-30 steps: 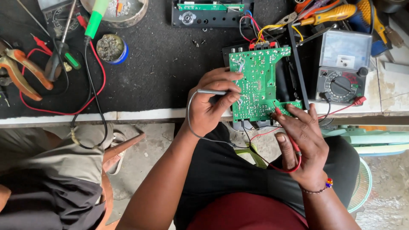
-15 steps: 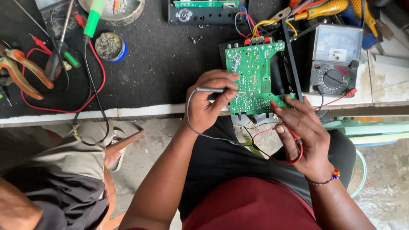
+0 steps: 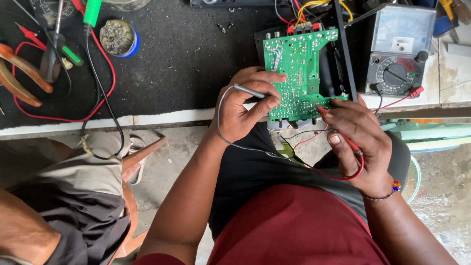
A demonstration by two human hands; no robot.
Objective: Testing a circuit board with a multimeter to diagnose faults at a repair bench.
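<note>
Right at the front edge of the bench, a green circuit board (image 3: pixel 300 73) sits solder side up, tilted over the black chassis (image 3: pixel 343 59) it belongs to, and both hands are on it. Left hand (image 3: pixel 245 110) is curled into a loose fist around the grey probe (image 3: pixel 250 91), thumb and fingers pinching it like a pen, with the tip end hidden behind the fingers at the board's left edge, so can't tell exactly which joint it's on. Its thin grey lead (image 3: pixel 223 132) loops down off the hand toward the lap. Right hand (image 3: pixel 358 142) is pinching the red probe (image 3: pixel 327 114) between thumb and fingers, tip pressed against the lower right corner of the board, and the red lead (image 3: pixel 343 175) curls under the palm in a loop. There's a beaded bracelet (image 3: pixel 392 189) on that wrist. Just to the right of the board is an analog multimeter (image 3: pixel 400 49) lying flat with its big dial facing up, and a red plug goes into its lower right corner. Bunch of yellow and red wires (image 3: pixel 304 12) come off the top of the board. Over on the left of the black mat (image 3: pixel 181 59) there's a small tin of flux or solder gunk (image 3: pixel 117 37), a green-handled soldering iron (image 3: pixel 91 12), a screwdriver (image 3: pixel 51 59) and orange-handled pliers (image 3: pixel 22 78), all well apart from the hands. Another person's knee in grey shorts (image 3: pixel 83 172) is at lower left.
</note>
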